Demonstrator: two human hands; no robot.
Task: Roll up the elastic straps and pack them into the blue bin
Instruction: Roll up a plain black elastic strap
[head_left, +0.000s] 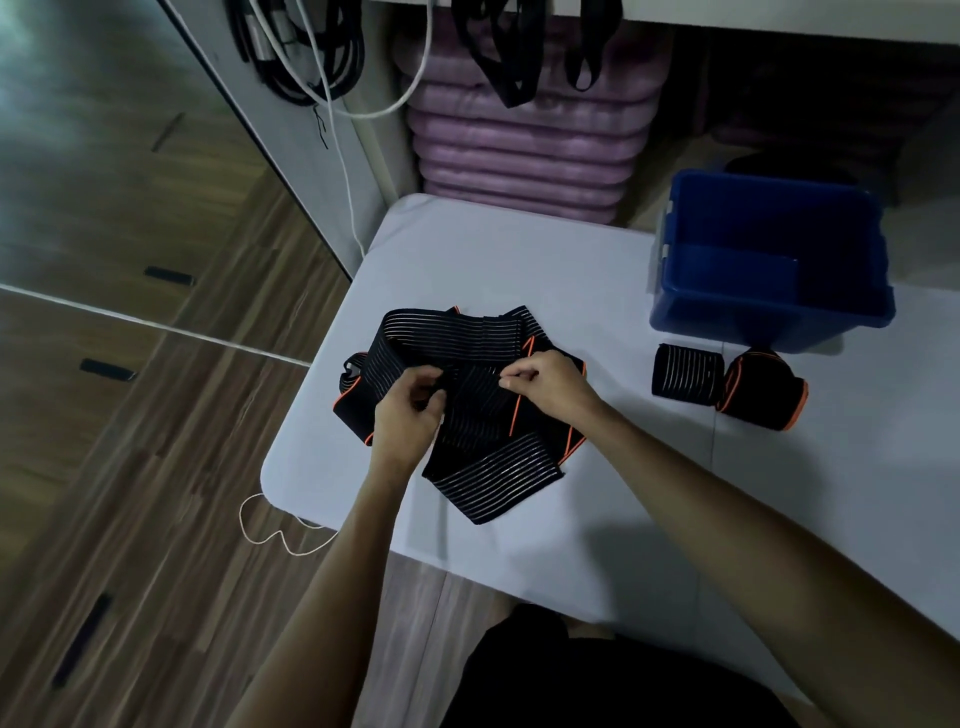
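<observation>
Left of centre frame, on the pale table (519, 260): loose elastic strap (483, 415), black with pale stripes and orange edging, lying in crossed, overlapping folds, not yet rolled.

Left hand (410, 415): fingers curled, pinching a fold of the strap at the heap's middle. Right hand (545, 382): just beside it, thumb and forefinger nipping the strap's edge; grip narrow on both.

Handling note: judged to be the start of a roll. Find one free end, pull the length flat and untwisted, then wind tightly with edges aligned, or the roll will likely cone and spring open.

Right of centre: two finished rolls (727, 387), touching each other, resting just below the bin.

Upper right: blue bin (670, 312), standing open on the table; no straps visible inside.
</observation>
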